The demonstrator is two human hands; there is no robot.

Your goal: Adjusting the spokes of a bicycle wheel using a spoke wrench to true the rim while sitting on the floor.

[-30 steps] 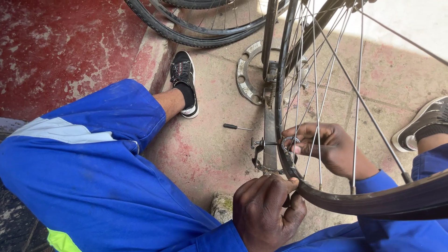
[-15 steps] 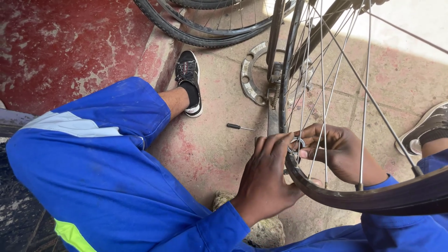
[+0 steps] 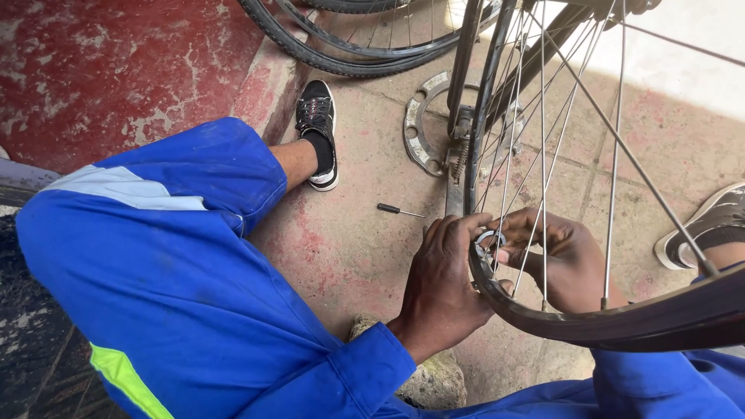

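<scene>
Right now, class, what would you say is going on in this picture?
A person in blue overalls sits on the ground at a bicycle wheel. The left hand and the right hand, which reaches in through the spokes, meet at a small metal ring just inside the rim. A small screwdriver lies on the paving, beside a toothed metal ring.

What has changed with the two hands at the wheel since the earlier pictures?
The left hand rose from below the rim to the small metal ring at the spokes, joining the right hand. The right hand stayed behind the spokes. The screwdriver lies unmoved on the floor.
</scene>
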